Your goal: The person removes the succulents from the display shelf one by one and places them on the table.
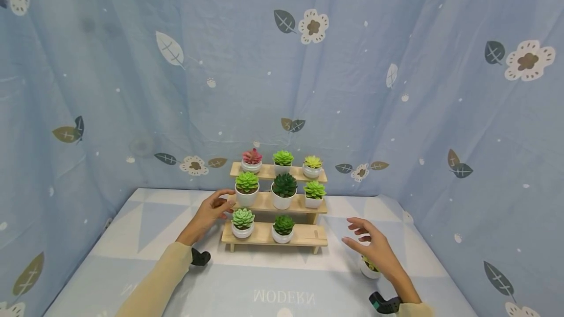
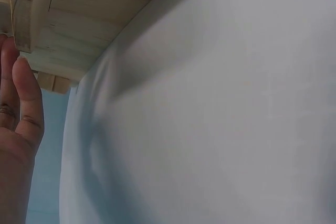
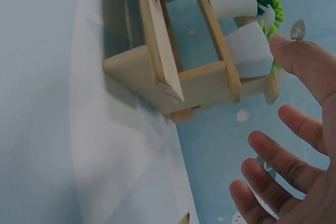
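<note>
My left hand (image 1: 209,214) is at the left end of a three-tier wooden stand (image 1: 264,203), fingertips right at the middle shelf beside a white pot with a light green succulent (image 1: 246,191). In the left wrist view, its extended fingers (image 2: 29,95) reach up to the stand's wooden edge. My right hand (image 1: 374,248) hovers right of the stand, its fingers spread and gently bent around nothing. Partly hidden under that hand is a potted succulent (image 1: 369,270) on the table. From the right wrist, a white square pot (image 3: 249,51) shows beyond the thumb.
Three potted succulents, one a red succulent (image 1: 251,157), line the top shelf. A dark green succulent (image 1: 284,186) stands mid-shelf. The bottom shelf (image 1: 304,235) carries two pots at its left and middle. A blue patterned curtain (image 1: 246,87) surrounds the white and blue tablecloth (image 1: 246,278).
</note>
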Tool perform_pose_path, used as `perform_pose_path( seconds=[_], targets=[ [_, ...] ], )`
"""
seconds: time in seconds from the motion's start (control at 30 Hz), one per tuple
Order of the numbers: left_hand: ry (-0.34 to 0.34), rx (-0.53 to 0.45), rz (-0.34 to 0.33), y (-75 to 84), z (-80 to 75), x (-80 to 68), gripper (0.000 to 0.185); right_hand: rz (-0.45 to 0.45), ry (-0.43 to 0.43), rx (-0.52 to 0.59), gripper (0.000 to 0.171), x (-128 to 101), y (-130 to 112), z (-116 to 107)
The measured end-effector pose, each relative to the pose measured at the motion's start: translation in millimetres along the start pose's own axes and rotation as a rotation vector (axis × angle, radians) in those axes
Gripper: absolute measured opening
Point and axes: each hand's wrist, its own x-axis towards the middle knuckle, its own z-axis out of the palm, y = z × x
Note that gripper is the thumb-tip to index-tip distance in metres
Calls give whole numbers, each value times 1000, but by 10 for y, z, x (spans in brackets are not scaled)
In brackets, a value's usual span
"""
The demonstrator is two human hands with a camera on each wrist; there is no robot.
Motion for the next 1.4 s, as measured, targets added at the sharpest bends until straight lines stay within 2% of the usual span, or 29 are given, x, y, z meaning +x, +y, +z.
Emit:
perform_pose_path(
  seconds=[0.33, 0.5, 0.73, 1.1, 1.4],
  targets=[
    [6, -13, 0, -15, -1, 4, 49, 17, -46, 46, 65, 121, -181, 180],
    [6, -5, 4, -13, 7, 12, 50, -41, -72, 84, 57, 165, -245, 261],
    [4, -10, 8, -9, 2, 10, 50, -122, -118, 107, 58, 252, -331, 423],
    [16, -15, 13, -21, 24, 0, 49, -154, -210, 192, 58, 331, -486, 677],
    [5, -17, 3, -39, 6, 25, 49, -162, -244, 245, 61, 353, -589, 874]
  ],
)
